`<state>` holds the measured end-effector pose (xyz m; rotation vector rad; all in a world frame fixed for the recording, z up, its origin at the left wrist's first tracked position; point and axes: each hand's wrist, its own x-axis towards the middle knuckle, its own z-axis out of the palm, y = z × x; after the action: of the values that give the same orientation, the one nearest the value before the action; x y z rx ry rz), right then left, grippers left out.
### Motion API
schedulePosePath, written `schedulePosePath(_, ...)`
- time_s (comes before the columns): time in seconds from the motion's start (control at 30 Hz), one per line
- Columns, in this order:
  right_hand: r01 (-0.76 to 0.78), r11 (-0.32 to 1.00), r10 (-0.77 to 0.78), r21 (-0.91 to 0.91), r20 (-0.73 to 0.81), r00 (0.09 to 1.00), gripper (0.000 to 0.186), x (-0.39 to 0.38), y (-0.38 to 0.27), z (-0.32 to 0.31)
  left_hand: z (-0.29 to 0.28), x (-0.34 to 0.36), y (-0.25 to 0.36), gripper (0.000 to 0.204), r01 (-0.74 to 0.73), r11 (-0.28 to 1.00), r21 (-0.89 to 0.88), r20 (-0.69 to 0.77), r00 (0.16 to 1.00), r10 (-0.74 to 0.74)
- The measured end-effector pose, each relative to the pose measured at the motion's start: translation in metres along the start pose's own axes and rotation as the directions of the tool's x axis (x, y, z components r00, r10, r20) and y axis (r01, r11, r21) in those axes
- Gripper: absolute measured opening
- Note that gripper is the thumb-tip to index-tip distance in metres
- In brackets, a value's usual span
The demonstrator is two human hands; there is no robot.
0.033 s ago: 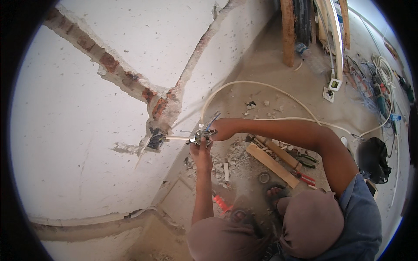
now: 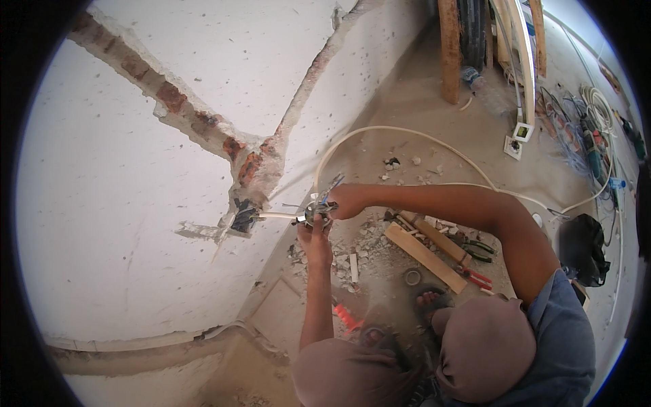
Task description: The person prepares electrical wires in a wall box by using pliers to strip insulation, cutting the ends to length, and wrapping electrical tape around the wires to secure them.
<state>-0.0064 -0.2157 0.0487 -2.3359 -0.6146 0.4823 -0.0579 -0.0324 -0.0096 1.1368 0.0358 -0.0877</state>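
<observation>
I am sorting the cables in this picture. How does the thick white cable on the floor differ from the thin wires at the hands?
The white cable is thick, single and plain white; the wires are thin, several and of mixed colours. The cable lies in a long loop on the floor; the wires stick out in a short bunch where the left hand and right hand meet, off the floor. Both run toward the wall opening.

Both bare forearms extended forward. Left hand (image 2: pixel 316 239) raised, fingers pinched closed at its top. Right hand (image 2: pixel 344 201) fisted just above it, elbow bent, the two nearly touching.
</observation>
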Motion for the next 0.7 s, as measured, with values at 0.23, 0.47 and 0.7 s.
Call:
schedulePosePath(0.23,-0.066,0.986,0.06,-0.156,-0.044,0.997,0.04,0.016,-0.003,0.004,-0.011,0.012,-0.014,0.026,-0.009,1.0,0.029,-0.035,0.999,0.01)
schedulePosePath(0.47,-0.234,0.951,0.231,0.204,0.037,0.972,0.031,0.019,0.004,0.007,-0.001,0.014,-0.016,0.022,-0.026,0.996,0.085,-0.157,0.987,0.039)
schedulePosePath(0.7,-0.278,0.909,0.241,0.31,0.153,0.958,0.022,0.018,-0.016,0.002,-0.025,0.022,-0.027,0.028,-0.095,0.973,0.211,-0.077,0.99,0.114)
